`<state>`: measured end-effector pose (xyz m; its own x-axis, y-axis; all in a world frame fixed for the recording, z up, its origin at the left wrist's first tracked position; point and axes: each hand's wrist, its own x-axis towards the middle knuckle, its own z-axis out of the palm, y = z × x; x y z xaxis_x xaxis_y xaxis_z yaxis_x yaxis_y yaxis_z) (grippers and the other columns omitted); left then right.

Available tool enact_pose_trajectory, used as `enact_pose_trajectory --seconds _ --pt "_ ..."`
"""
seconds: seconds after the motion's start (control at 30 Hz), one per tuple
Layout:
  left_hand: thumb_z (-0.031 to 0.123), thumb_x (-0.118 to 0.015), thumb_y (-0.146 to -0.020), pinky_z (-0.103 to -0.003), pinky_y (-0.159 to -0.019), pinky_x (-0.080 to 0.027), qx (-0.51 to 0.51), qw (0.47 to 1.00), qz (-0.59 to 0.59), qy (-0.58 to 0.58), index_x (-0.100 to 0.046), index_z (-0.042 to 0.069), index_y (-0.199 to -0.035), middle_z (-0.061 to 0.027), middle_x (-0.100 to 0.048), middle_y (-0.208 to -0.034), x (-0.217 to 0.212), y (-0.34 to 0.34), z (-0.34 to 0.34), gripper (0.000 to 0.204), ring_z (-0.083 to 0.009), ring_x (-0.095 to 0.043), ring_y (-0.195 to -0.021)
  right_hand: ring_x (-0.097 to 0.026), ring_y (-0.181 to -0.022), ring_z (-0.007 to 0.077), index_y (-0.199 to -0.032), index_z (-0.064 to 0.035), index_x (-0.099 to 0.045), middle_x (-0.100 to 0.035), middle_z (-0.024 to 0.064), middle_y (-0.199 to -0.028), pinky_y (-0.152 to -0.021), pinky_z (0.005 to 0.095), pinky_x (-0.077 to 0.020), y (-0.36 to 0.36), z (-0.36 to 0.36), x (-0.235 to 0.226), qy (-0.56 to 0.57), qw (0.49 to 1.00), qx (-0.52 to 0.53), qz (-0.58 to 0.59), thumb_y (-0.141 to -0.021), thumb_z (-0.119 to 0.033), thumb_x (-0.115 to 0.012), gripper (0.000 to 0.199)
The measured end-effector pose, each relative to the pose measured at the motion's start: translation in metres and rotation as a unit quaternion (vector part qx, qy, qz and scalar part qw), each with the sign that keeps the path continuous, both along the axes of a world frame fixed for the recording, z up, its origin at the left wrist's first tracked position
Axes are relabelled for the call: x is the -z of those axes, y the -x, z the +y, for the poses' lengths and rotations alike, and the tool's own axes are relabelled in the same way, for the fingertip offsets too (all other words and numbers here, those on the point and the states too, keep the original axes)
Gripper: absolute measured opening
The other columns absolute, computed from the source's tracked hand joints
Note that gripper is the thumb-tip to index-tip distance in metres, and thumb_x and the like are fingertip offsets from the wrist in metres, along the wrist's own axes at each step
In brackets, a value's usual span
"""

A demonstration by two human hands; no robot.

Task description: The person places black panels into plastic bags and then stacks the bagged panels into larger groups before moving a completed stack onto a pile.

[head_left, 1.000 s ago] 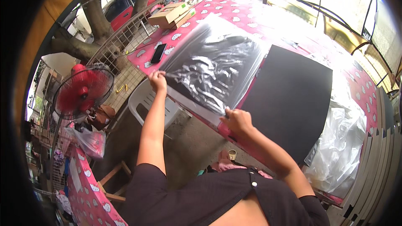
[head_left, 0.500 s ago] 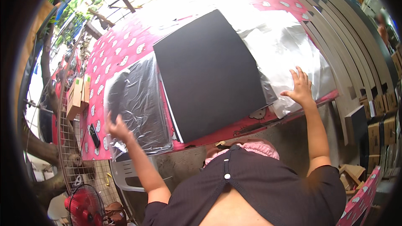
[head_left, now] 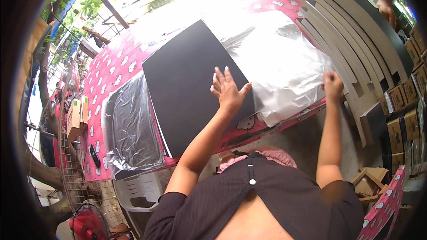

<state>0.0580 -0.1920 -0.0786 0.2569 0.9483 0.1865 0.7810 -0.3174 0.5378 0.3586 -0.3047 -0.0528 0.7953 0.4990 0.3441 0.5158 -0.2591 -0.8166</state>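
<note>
We list one large sheet [head_left: 187, 84], plain black, a white line at its left edge; plastic sheeting [head_left: 284, 62], translucent white; one plastic-wrapped pack [head_left: 133, 129], dark grey under silvery glare. Bench cloth [head_left: 108, 76]: pink, patterned with white cat heads. We further enter a phone [head_left: 94, 155], black; a chair [head_left: 138, 189], pale grey; a fan [head_left: 88, 224], red; a shirt [head_left: 213, 195], black, white button.
</note>
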Motion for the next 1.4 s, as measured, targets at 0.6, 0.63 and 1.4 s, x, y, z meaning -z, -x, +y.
enact_pose_trajectory --seconds 0.6,0.63,1.4 --pt "0.037 -0.074 -0.062 -0.055 -0.104 -0.007 0.151 0.988 -0.032 0.006 -0.033 0.001 -0.122 -0.0203 -0.039 -0.119 -0.027 -0.056 -0.035 0.081 -0.0348 -0.033 -0.117 -0.055 -0.050 0.0115 -0.086 0.0008 -0.056 -0.060 0.0076 -0.072 -0.042 0.0239 -0.0437 -0.001 0.077 -0.057 -0.154 0.919 -0.203 0.300 -0.086 -0.006 -0.047 0.011" --pt "0.039 -0.075 -0.061 -0.052 -0.105 -0.010 0.191 0.979 -0.065 -0.012 -0.031 0.001 -0.123 -0.0216 -0.038 -0.121 -0.034 -0.072 -0.039 0.085 -0.0352 -0.033 -0.118 -0.057 -0.052 0.0134 -0.090 0.0009 -0.054 -0.060 0.0093 -0.073 -0.044 0.0254 -0.0456 -0.007 0.079 -0.052 -0.160 0.900 -0.238 0.329 -0.085 -0.007 -0.049 0.011" --pt "0.008 -0.060 -0.083 -0.019 -0.048 -0.037 0.283 0.728 -0.605 0.154 -0.060 -0.001 -0.094 -0.0017 -0.058 -0.071 -0.223 0.010 0.000 0.015 -0.0055 -0.051 -0.059 -0.053 -0.103 0.0232 -0.118 -0.0052 -0.048 -0.056 0.0128 -0.100 -0.080 0.0372 -0.0463 0.079 0.044 -0.269 -0.220 0.910 -0.228 -0.270 -0.068 -0.034 -0.073 0.063"
